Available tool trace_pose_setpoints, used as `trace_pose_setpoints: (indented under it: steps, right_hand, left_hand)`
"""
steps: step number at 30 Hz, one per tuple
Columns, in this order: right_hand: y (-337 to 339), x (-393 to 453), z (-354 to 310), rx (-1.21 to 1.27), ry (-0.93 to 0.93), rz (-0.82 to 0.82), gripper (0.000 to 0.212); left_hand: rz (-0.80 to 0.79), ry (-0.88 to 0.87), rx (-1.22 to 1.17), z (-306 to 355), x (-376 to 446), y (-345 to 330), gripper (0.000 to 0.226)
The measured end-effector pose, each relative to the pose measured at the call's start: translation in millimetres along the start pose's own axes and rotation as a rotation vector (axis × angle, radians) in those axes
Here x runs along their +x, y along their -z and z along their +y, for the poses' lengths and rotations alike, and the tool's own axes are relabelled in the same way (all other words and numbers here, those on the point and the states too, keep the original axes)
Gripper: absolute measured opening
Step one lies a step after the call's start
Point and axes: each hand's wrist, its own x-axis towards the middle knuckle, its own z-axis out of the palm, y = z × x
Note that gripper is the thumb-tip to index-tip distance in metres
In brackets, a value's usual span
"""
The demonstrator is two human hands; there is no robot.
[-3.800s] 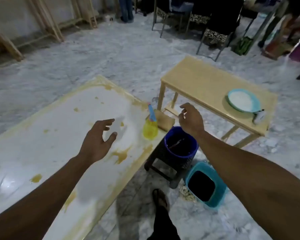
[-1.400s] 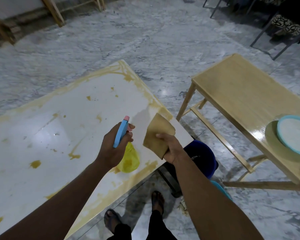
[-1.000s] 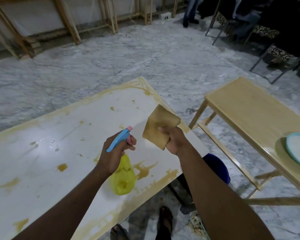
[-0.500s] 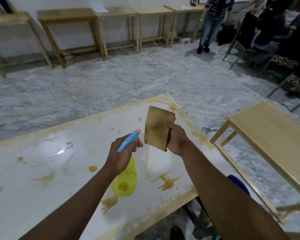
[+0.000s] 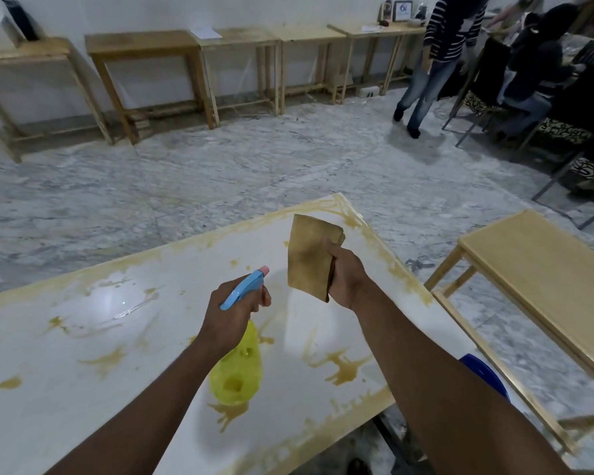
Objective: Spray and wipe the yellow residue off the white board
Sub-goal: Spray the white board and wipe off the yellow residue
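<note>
Taking the white board (image 5: 83, 389) as the landmark and reading from its left end: yellow residue (image 5: 107, 359) lies in dried smears and drips across its glossy face and in a band along its edges, so the cleaning looks barely begun.

Above the board's middle, the left hand (image 5: 228, 317) holds the spray bottle (image 5: 237, 368), fingers (image 5: 261, 298) clamped round the blue trigger head, the yellow body hanging below the fist and the pink nozzle aimed toward the board's far right corner. Held this high and at a slant, the mist could drift past the far edge onto the floor instead of landing on the stains. The yellow bottle also hides the smears directly beneath it, which could then be missed.

Further right, over the board's far right part, the right hand (image 5: 345, 272) pinches a folded tan cloth (image 5: 311, 257) upright, clear of the surface. The cloth already looks stained, so it may smear residue rather than lift it. It also stands close to the nozzle's line and might catch the spray.

Off the board's right end stands a wooden desk (image 5: 546, 269).
</note>
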Motion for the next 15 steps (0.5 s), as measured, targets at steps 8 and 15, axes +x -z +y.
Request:
trace_pose_setpoints:
  steps: [8,15]
  right_hand:
    - [-4,12,2,0.022,0.004,-0.005,0.047]
    - [-1,28,-3,0.061,-0.001,-0.007,0.048]
  left_hand:
    - [0.028,0.014,-0.004,-6,9,3,0.021]
    - [0.107,0.025,0.067,-17,24,-5,0.025]
